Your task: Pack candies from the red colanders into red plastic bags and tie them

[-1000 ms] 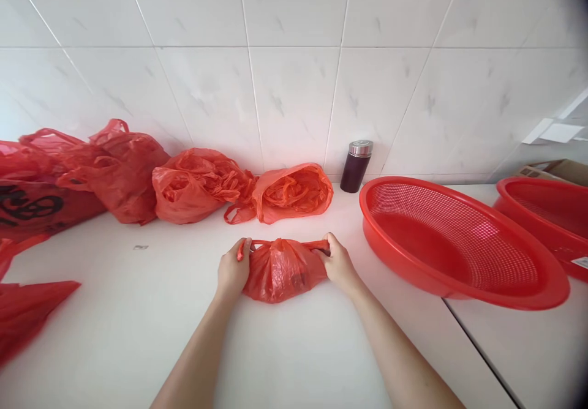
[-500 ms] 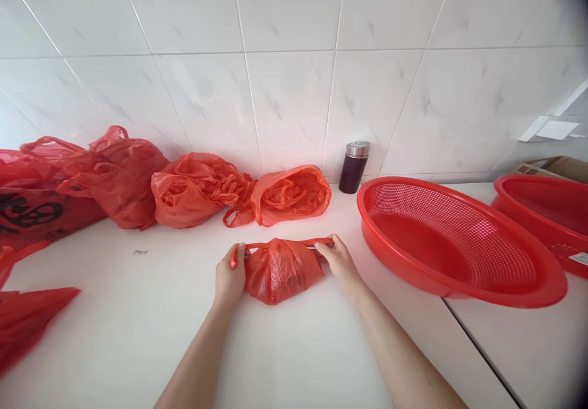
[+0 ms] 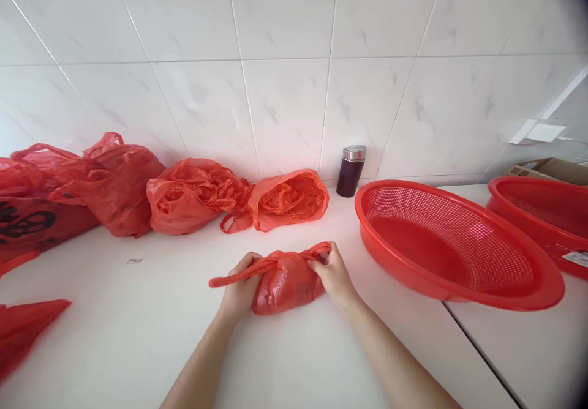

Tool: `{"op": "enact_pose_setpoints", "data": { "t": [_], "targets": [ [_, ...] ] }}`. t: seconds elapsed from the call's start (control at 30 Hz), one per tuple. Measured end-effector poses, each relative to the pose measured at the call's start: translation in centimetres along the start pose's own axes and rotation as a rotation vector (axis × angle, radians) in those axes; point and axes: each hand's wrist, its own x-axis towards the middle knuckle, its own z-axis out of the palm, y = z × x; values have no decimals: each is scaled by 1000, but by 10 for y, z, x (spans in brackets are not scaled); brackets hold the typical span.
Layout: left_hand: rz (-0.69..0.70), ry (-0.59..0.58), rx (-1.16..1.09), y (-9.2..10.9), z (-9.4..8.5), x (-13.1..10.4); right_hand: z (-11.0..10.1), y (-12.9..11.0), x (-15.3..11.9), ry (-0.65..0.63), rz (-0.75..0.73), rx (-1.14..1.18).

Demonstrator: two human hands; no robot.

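A small, filled red plastic bag (image 3: 287, 286) lies on the white table in front of me, its top twisted and gathered. My left hand (image 3: 241, 292) is closed around the bag's left side, some fingers hidden behind it. One handle strip lies loose across that hand and points left. At the other end, my right hand (image 3: 337, 277) pinches the right-hand handle between thumb and fingers. Whatever is inside the bag shows only as a dark patch through the plastic.
Behind, along the tiled wall, stand several red plastic bags (image 3: 184, 204) and a dark flask (image 3: 350, 173) with a silver lid. A large red perforated basin (image 3: 390, 253) fills the right, with another basin (image 3: 509, 204) beyond. Red plastic (image 3: 32, 329) lies at the left edge.
My left hand has let the handle strip go loose and moved in against the bag. The strip now crosses over it. My right hand has drawn its handle in closer to the bag.
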Motion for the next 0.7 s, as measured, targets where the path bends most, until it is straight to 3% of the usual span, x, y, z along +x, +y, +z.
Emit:
{"op": "enact_pose_setpoints", "data": {
  "t": [0.17, 0.4, 0.57, 0.7],
  "targets": [
    [25, 2, 17, -4, 0, 2, -5, -4, 2, 62, 33, 21],
    [-27, 49, 274, -15, 7, 3, 0, -5, -5, 144, -16, -97],
    [63, 28, 450, -12, 5, 3, 5, 5, -10, 65, -135, -406],
    [103, 13, 505, -10, 6, 5, 7, 11, -8, 9, -163, -488]
  ]
}}
